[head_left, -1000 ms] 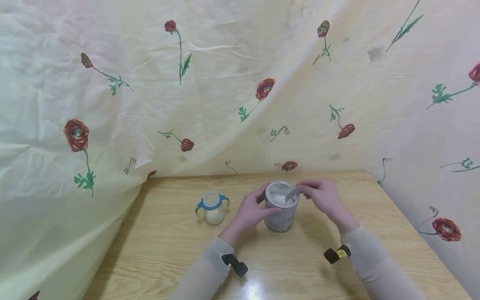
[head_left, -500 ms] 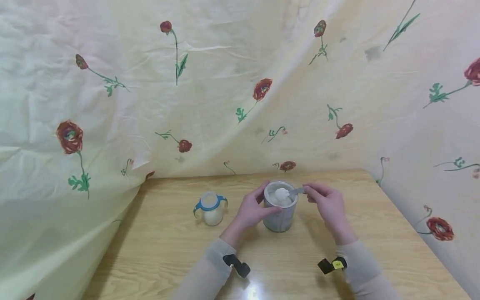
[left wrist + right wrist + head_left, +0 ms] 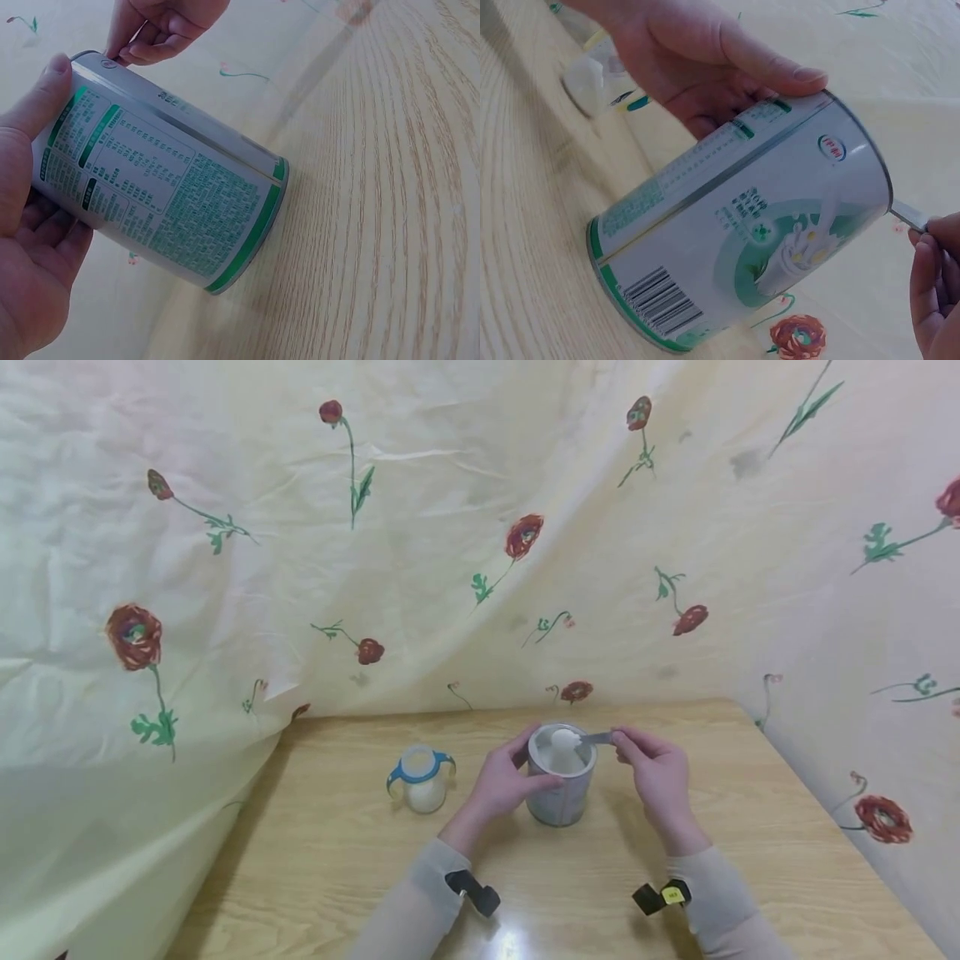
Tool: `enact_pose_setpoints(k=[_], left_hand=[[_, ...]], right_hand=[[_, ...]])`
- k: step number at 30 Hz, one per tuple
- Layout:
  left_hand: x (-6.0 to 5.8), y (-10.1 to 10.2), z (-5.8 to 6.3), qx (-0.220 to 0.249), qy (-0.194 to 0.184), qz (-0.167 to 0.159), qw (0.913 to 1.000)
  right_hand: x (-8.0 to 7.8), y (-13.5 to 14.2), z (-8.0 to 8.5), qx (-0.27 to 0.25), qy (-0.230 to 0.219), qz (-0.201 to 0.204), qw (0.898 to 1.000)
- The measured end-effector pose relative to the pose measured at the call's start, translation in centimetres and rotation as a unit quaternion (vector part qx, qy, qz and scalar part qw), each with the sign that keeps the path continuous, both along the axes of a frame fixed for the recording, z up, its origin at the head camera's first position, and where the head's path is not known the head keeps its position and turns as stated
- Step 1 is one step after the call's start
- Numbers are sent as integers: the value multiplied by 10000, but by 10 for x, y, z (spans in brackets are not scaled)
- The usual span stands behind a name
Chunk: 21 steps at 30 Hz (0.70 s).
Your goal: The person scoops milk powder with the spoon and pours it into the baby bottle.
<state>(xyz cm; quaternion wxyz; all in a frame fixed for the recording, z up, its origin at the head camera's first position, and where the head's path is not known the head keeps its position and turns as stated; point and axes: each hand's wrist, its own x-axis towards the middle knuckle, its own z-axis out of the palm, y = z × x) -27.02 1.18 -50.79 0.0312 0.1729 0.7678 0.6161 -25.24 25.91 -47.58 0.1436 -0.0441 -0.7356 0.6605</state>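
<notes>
A white and green milk powder can (image 3: 558,797), lidless, stands upright on the wooden table. My left hand (image 3: 506,785) grips it round its left side, thumb across the front and fingers behind, as the left wrist view also shows on the can (image 3: 165,172). Between thumb and fingers my right hand (image 3: 660,777) pinches the grey handle of a scoop (image 3: 596,738). The scoop's bowl, heaped with white powder (image 3: 565,741), is at the can's mouth. In the right wrist view the handle (image 3: 909,215) juts past the rim toward the right hand (image 3: 937,277).
Left of the can stands a baby bottle (image 3: 424,789) with a blue collar and two side handles, white stuff inside. A flower-printed cloth (image 3: 450,527) hangs behind the table (image 3: 337,877) and down its sides.
My right hand has raised the scoop out of the powder and drawn a little to the right. The scoop now carries a white heap. My left hand keeps its grip on the can.
</notes>
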Motion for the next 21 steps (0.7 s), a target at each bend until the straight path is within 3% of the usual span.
enact_pose_setpoints(k=[5,21], left_hand=[[1,1,2,-70,-59,13,10000],[3,-1,0,38,-61,-20,10000]], right_hand=[[1,-3,0,-45,108,-230,9997],[-1,-9,-7,-67,446,-276,9986]])
